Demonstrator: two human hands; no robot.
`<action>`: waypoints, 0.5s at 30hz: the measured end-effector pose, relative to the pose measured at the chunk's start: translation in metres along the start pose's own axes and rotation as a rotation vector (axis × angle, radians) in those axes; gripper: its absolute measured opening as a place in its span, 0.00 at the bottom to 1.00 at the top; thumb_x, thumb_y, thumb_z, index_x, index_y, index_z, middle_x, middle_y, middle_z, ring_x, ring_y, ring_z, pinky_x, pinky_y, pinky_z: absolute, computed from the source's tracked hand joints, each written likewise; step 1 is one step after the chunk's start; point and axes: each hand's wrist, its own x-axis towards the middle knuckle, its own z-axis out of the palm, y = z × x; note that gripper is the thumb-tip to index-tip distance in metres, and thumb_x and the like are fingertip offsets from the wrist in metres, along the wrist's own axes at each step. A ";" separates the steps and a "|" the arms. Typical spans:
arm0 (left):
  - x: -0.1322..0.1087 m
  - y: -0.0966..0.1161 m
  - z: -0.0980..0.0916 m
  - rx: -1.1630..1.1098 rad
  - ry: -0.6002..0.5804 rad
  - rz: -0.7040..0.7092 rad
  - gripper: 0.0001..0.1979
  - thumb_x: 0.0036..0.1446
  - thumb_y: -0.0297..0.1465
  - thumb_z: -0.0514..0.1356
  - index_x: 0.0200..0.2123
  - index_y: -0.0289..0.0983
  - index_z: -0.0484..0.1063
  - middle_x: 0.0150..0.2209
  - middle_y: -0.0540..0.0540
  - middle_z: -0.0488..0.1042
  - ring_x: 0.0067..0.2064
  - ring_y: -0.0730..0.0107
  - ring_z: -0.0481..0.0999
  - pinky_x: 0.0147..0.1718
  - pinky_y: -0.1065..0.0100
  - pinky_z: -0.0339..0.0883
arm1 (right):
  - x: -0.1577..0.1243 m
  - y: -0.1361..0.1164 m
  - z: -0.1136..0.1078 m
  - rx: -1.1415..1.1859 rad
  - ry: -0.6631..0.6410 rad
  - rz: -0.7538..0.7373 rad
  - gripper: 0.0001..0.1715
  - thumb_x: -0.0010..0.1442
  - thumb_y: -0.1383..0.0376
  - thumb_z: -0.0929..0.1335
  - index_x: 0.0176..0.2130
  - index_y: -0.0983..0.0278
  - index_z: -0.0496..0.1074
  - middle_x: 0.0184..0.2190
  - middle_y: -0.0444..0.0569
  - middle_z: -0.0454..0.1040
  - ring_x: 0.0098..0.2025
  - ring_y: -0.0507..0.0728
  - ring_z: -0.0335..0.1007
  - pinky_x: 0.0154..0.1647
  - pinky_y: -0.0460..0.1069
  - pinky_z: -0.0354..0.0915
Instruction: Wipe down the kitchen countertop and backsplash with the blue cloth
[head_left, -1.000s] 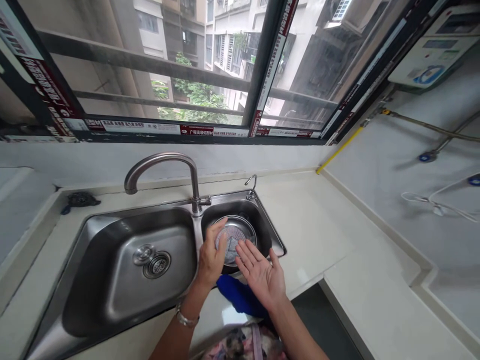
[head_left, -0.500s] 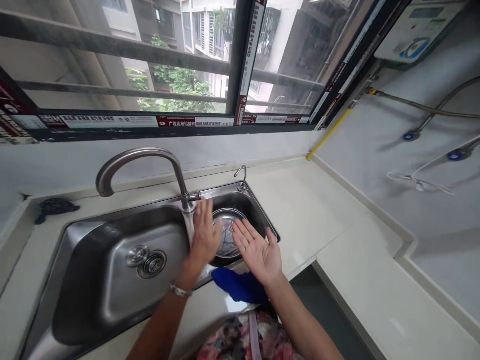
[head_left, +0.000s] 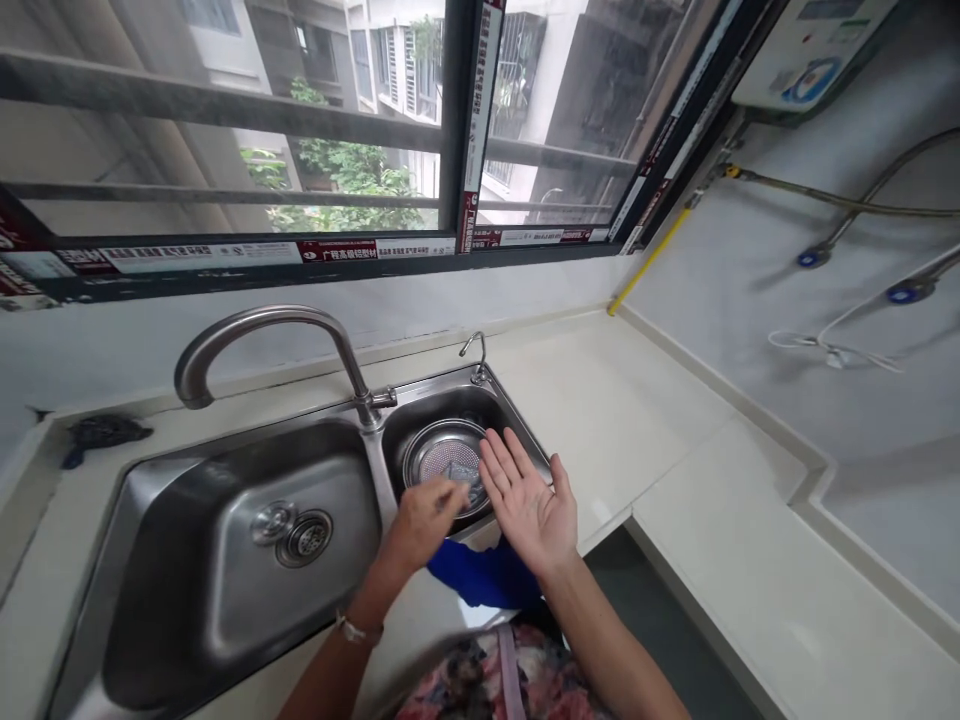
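Note:
My right hand [head_left: 531, 512] is held palm up with its fingers stretched out and nothing on it. Close to its left side is my left hand [head_left: 429, 518], its fingers curled in and slightly blurred; no object shows in it. The two hands hover over the front edge of the small right basin. In that basin sits a round steel strainer [head_left: 442, 432] with a perforated bottom and something greyish and crumpled-looking inside. A blue cloth [head_left: 487, 572] lies on the counter edge below my hands, partly hidden by them.
The large left sink basin [head_left: 247, 600] has a drain and a loose strainer plug [head_left: 272, 523]. A tall curved faucet [head_left: 277, 315] and a small tap [head_left: 478, 350] stand behind the basins. A dark crumpled bag [head_left: 109, 432] lies at the back left. White countertop [head_left: 600, 400] extends right.
My left hand has gone from flat and open to curled fingers, moving down and slightly right. My right hand stays open, shifted slightly right. The view has tilted a little.

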 end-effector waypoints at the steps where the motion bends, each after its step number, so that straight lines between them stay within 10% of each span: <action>1: -0.010 0.014 0.005 -0.048 -0.088 0.000 0.26 0.68 0.48 0.51 0.26 0.40 0.76 0.28 0.48 0.78 0.32 0.68 0.78 0.39 0.66 0.75 | 0.001 0.001 0.000 0.002 0.010 -0.008 0.37 0.69 0.44 0.59 0.64 0.63 0.69 0.70 0.53 0.63 0.72 0.57 0.57 0.74 0.58 0.52; 5: -0.032 0.045 0.029 -0.406 -0.297 -0.135 0.23 0.66 0.50 0.53 0.30 0.38 0.72 0.30 0.46 0.78 0.33 0.68 0.78 0.33 0.69 0.77 | 0.002 0.004 -0.001 -0.015 0.042 -0.006 0.37 0.69 0.43 0.59 0.64 0.63 0.69 0.70 0.54 0.63 0.72 0.56 0.57 0.74 0.57 0.53; 15: -0.033 0.030 0.049 -0.492 -0.256 -0.253 0.20 0.57 0.49 0.61 0.29 0.38 0.67 0.24 0.48 0.75 0.28 0.68 0.77 0.21 0.71 0.73 | -0.004 0.009 -0.006 -0.041 0.030 -0.008 0.37 0.69 0.44 0.59 0.63 0.63 0.70 0.68 0.54 0.65 0.72 0.58 0.58 0.75 0.57 0.49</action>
